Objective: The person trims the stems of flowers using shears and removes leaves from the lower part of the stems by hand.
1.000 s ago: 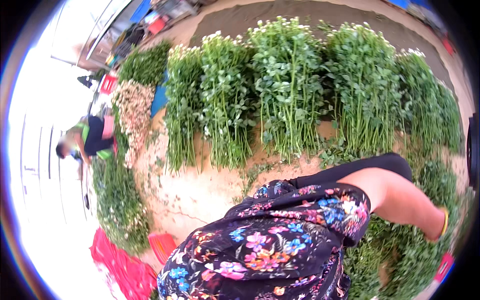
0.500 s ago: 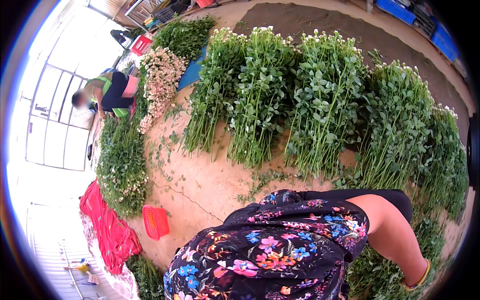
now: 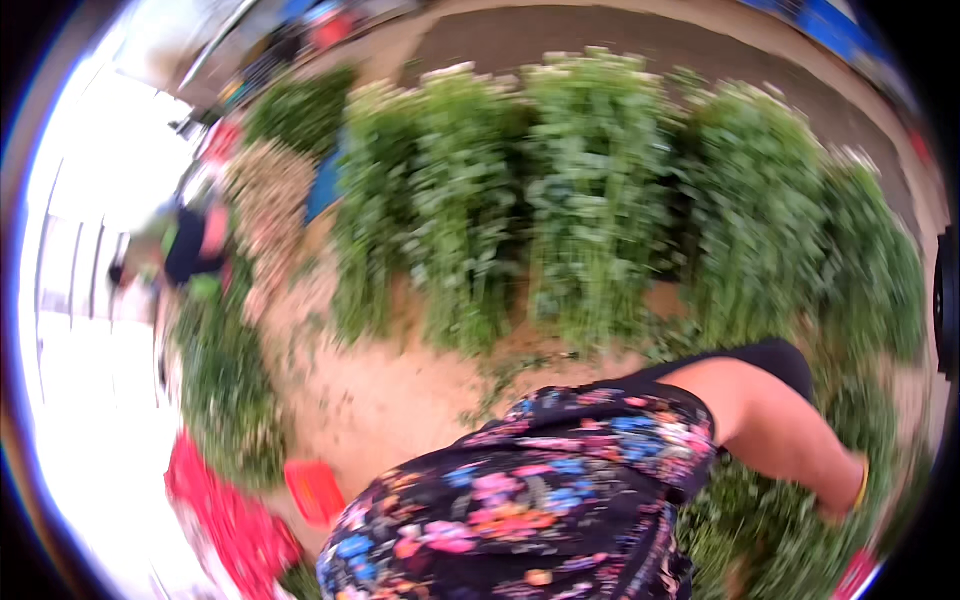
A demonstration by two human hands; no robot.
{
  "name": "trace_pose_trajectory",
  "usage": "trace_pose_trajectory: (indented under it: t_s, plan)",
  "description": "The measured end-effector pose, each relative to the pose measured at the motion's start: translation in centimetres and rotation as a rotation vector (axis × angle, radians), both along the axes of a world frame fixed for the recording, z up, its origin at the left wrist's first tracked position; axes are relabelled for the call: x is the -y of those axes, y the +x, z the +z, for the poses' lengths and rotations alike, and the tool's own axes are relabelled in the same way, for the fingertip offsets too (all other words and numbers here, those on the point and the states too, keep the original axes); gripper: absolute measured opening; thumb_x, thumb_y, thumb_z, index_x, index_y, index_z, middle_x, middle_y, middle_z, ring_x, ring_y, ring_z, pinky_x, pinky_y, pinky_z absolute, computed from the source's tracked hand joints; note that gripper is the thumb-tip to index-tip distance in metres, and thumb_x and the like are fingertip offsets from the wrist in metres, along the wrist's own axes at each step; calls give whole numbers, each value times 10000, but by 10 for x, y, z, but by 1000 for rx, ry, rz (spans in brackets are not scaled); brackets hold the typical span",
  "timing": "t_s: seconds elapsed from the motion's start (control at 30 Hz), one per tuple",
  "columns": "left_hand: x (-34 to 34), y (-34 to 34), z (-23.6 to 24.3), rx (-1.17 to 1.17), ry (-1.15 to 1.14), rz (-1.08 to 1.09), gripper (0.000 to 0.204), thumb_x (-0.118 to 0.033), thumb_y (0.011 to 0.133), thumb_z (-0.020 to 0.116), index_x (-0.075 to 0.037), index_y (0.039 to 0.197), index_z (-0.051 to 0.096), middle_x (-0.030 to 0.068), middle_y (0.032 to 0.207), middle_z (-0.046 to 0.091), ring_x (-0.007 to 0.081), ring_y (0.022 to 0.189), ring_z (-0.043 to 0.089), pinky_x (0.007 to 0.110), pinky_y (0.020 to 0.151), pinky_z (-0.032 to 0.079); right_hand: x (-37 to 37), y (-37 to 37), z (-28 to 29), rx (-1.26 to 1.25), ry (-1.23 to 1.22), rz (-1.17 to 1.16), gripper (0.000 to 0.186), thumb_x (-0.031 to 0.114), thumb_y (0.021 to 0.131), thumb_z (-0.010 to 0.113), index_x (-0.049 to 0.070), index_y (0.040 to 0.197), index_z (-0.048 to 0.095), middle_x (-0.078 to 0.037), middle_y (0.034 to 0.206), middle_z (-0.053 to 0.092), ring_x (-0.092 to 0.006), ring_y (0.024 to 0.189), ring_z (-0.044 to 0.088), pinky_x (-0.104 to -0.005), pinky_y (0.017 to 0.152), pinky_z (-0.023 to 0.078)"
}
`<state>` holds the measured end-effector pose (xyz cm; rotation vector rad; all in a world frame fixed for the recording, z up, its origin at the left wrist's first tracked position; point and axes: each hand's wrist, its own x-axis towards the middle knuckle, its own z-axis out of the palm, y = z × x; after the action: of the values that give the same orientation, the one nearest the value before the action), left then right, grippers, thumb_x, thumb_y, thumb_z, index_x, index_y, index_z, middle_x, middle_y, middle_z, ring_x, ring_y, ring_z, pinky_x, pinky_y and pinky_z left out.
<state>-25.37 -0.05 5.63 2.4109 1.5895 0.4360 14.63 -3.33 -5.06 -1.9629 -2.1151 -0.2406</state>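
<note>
My right forearm (image 3: pixel 790 445), bare with a yellow bangle (image 3: pixel 863 482) at the wrist, reaches down at the lower right. Beyond the bangle the hand itself does not show. Closest to that wrist lies a heap of leafy green stems (image 3: pixel 750 530), smeared by motion. My left hand is nowhere in the picture. Ahead of me, long-stemmed bunches with small white blooms (image 3: pixel 600 200) lie side by side in a row, heads pointing away and cut stems toward me.
A red plastic basket (image 3: pixel 314 492) sits on the tan floor (image 3: pixel 390 410), near red cloth (image 3: pixel 225 525). Pale pink flowers (image 3: pixel 268 205) and more greenery (image 3: pixel 228 380) line the left. There a person (image 3: pixel 197 245) bends over. A dark sheet (image 3: pixel 480 40) spreads behind the row.
The view has swung, and most of the scene sits further left and is blurred. My right wrist appears higher in the picture. A red object has come in at the lower right edge.
</note>
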Motion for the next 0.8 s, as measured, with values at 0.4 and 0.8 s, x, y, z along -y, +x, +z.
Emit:
trace_pose_trajectory:
  t_s: [0.4, 0.8]
  plan:
    - [-9, 31, 57, -404, -304, -130, 366, -375, 802, 604, -60, 971, 685, 166, 993, 658, 319, 1027, 591, 406, 867, 483, 39, 52, 9, -1004, 558, -656, 433, 105, 656, 728, 47, 1073, 626, -43, 820, 595, -167, 709, 544, -305, 692, 459]
    - [4, 98, 16, 509, -726, -253, 339, -243, 871, 642, -76, 1163, 606, 63, 1002, 659, 140, 904, 612, 278, 730, 514, 71, -70, 56, -1449, 486, -311, 477, 7, 743, 666, 25, 1204, 546, 44, 807, 471, -55, 680, 432, -189, 641, 396]
